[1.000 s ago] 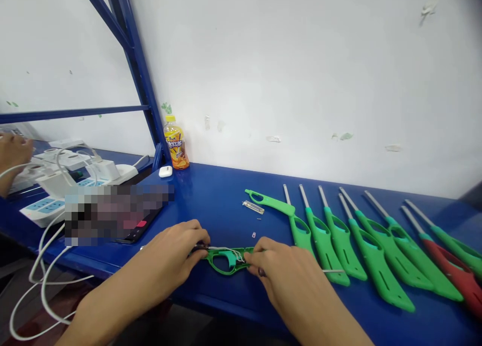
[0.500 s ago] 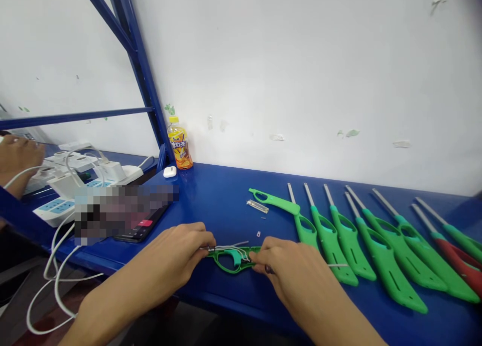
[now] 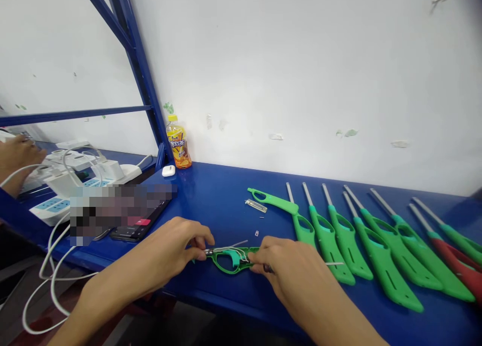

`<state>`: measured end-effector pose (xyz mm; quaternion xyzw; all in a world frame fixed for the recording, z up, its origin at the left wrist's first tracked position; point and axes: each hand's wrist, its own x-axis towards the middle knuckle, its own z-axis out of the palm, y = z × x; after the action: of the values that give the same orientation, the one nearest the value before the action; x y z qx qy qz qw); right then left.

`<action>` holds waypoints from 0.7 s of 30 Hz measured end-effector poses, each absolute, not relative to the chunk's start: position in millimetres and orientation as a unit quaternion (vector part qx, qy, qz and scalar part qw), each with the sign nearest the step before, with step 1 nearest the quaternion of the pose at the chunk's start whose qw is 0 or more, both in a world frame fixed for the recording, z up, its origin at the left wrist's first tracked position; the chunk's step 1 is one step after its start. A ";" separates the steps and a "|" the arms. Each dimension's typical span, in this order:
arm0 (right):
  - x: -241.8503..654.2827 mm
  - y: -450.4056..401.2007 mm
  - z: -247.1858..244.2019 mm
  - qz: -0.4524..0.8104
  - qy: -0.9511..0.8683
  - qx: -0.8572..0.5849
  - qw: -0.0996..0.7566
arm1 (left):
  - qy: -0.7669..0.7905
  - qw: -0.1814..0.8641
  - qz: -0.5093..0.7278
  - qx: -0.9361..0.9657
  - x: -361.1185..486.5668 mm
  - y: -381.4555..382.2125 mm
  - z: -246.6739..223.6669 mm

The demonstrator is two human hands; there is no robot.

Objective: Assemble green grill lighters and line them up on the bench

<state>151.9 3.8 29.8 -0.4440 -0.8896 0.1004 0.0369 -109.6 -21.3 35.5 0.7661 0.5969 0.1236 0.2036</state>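
An opened green lighter housing [image 3: 226, 271] lies near the table's front edge, with a teal trigger [image 3: 234, 256] and thin white wires [image 3: 228, 248] exposed. My left hand [image 3: 188, 243] pinches a small metal piece [image 3: 209, 251] at the housing's left end. At the right end, my right hand [image 3: 278, 260] is closed on the housing, hiding that part of it. A thin pale rod [image 3: 334, 263] sticks out beyond my right hand; what it belongs to is hidden. Behind lie the loose green half-shell [image 3: 278, 202], a clear fuel tank [image 3: 256, 206] and a tiny pale part [image 3: 256, 233].
Several assembled long-neck lighters [image 3: 391, 275] lie in a row on the right, one with a red handle [image 3: 455, 258]. Leftward are a phone [image 3: 131, 230], a power strip [image 3: 48, 205] with white cables, an earbud case [image 3: 168, 170] and a drink bottle [image 3: 178, 142]. Another person's hand [image 3: 20, 157] shows far left.
My left fingers have shifted slightly left and opened up the view of the metal piece. My right hand stays on the housing. The whole view has moved a little.
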 end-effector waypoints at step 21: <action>151.1 4.6 32.9 0.130 -0.884 -0.448 0.031 | 0.600 0.159 0.105 0.777 -100.6 -28.8 34.3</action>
<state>151.1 4.6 32.9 -0.4476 -0.8842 0.1302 0.0306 -100.6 -28.8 34.3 0.7772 0.5997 0.1049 0.1592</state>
